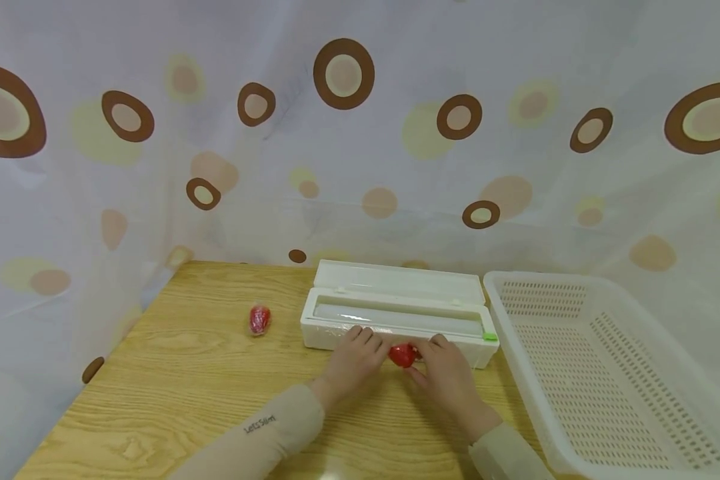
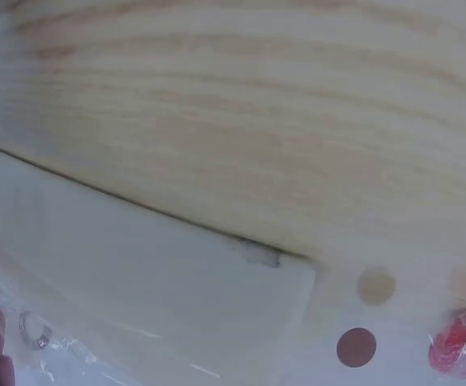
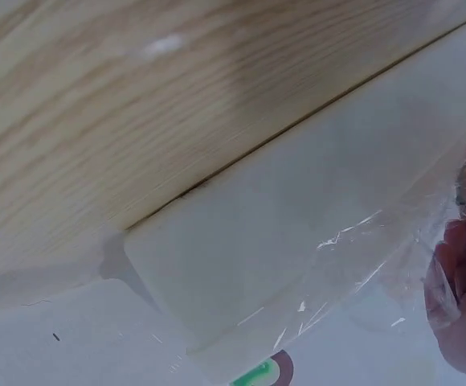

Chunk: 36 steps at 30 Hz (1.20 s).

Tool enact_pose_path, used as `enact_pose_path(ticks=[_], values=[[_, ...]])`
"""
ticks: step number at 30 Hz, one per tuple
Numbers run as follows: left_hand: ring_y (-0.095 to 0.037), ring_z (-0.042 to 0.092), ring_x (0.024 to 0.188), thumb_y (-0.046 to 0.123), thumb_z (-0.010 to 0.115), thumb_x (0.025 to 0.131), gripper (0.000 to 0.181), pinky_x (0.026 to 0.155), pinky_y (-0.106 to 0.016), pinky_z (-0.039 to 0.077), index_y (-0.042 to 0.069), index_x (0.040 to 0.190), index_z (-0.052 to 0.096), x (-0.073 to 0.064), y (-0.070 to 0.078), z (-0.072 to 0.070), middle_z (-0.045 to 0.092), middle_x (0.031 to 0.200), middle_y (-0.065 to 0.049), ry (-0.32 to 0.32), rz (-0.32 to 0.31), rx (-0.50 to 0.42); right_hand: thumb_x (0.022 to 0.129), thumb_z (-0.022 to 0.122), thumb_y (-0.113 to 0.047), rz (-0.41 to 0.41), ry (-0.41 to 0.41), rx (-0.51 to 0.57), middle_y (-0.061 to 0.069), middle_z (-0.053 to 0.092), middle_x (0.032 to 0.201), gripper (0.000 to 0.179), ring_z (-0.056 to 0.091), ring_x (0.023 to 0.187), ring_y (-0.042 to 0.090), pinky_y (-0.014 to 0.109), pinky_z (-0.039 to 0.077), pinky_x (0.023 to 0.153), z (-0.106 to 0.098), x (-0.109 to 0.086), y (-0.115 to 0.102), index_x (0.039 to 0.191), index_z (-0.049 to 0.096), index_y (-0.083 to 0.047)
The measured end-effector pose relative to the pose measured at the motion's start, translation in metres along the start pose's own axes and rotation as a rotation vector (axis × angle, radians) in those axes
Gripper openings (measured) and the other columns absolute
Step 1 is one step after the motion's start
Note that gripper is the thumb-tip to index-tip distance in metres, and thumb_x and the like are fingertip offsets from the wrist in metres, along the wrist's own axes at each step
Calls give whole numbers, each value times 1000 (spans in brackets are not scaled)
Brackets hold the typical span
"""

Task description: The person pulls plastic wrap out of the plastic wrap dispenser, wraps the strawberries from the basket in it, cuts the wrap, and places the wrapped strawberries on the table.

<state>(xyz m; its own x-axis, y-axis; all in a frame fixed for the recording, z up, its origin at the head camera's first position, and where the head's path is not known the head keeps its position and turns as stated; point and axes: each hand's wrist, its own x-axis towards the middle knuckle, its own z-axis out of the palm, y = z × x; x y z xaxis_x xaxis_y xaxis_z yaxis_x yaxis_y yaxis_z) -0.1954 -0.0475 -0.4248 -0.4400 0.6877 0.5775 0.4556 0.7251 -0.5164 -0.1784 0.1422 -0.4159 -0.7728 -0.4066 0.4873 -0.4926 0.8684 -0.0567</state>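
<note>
A red strawberry-shaped fruit (image 1: 403, 355) with a bit of green is between the two hands, just before the front wall of a white cling film box (image 1: 327, 339). My right hand (image 1: 450, 379) pinches it between thumb and fingers from the right. Clear cling film (image 3: 353, 277) drapes down over the box front and reaches the right fingers. From the left, my left hand (image 1: 355, 360) has its fingers bent at the box front, gripping the film (image 2: 80, 358) close to the fruit. Inside the box lies the film roll (image 1: 396, 320); its lid (image 1: 396, 279) is raised.
A film-wrapped red fruit (image 1: 259, 320) lies on the wooden table (image 1: 180, 373) at the left. A white slotted plastic basket (image 1: 552, 427) stands to the right, close to the box. A green slider (image 1: 490, 337) sits at the box's right end. Behind hangs a patterned curtain (image 1: 390, 160).
</note>
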Motion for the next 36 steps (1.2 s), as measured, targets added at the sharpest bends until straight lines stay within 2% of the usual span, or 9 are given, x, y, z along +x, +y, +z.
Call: enact_pose_path(ticks=[4, 9, 11, 16, 21, 26, 28, 32, 36], values=[[-8, 61, 85, 20, 71, 80, 16, 82, -23, 48, 20, 95, 67, -4, -1, 0, 66, 90, 8, -20, 24, -44, 67, 83, -18, -22, 11, -64, 6, 64, 91, 47, 58, 84, 23, 34, 50, 74, 0, -3, 3, 106, 60, -4], [-8, 61, 88, 19, 71, 81, 15, 86, -23, 48, 19, 96, 68, -5, -1, -2, 67, 92, 8, -49, 20, -82, 66, 79, 0, -72, 112, -152, 7, 61, 81, 25, 56, 78, 23, 33, 48, 67, 3, -8, 10, 87, 64, -3], [-8, 61, 88, 19, 71, 81, 16, 85, -22, 48, 19, 96, 68, -5, -1, -3, 67, 93, 8, -54, 18, -87, 66, 78, 4, -101, 152, -162, 5, 61, 76, 20, 56, 74, 20, 30, 48, 65, 5, -8, 13, 79, 65, -4], [-7, 61, 87, 18, 71, 80, 16, 82, -21, 48, 19, 95, 68, -5, 1, -3, 67, 92, 8, -49, 22, -105, 62, 78, 8, -154, 217, -129, 4, 60, 72, 21, 56, 71, 18, 27, 49, 64, 6, -9, 15, 74, 66, -4], [-6, 60, 85, 19, 70, 80, 14, 82, -21, 47, 20, 93, 68, -5, 2, -2, 66, 91, 9, -45, 12, -106, 62, 79, 6, -141, 198, -133, 4, 61, 72, 21, 57, 72, 19, 28, 50, 64, 7, -9, 16, 76, 67, -4], [-6, 61, 86, 20, 70, 80, 13, 81, -21, 47, 20, 92, 68, -6, 2, -3, 66, 90, 9, -30, 1, -93, 62, 82, -1, -86, 121, -163, 8, 66, 84, 35, 62, 79, 24, 32, 53, 69, 4, -8, 14, 92, 65, -3], [-6, 61, 85, 20, 71, 80, 12, 81, -21, 47, 20, 92, 68, -6, 2, -3, 66, 90, 9, -23, -2, -94, 63, 82, -1, -88, 123, -154, 7, 64, 83, 32, 61, 76, 23, 31, 53, 67, 3, -8, 13, 90, 64, -3], [-6, 61, 87, 21, 71, 81, 14, 82, -21, 46, 20, 94, 68, -7, 2, -3, 66, 91, 10, -37, -2, -102, 65, 80, 1, -118, 160, -144, 3, 59, 72, 20, 57, 66, 18, 27, 50, 59, 2, -9, 13, 75, 64, -6], [-7, 60, 88, 21, 70, 81, 14, 84, -22, 47, 21, 95, 68, -5, 3, -3, 66, 93, 10, -67, 11, -109, 65, 81, -2, -121, 161, -165, 1, 61, 68, 17, 54, 67, 16, 26, 47, 59, 3, -10, 13, 69, 65, -8]])
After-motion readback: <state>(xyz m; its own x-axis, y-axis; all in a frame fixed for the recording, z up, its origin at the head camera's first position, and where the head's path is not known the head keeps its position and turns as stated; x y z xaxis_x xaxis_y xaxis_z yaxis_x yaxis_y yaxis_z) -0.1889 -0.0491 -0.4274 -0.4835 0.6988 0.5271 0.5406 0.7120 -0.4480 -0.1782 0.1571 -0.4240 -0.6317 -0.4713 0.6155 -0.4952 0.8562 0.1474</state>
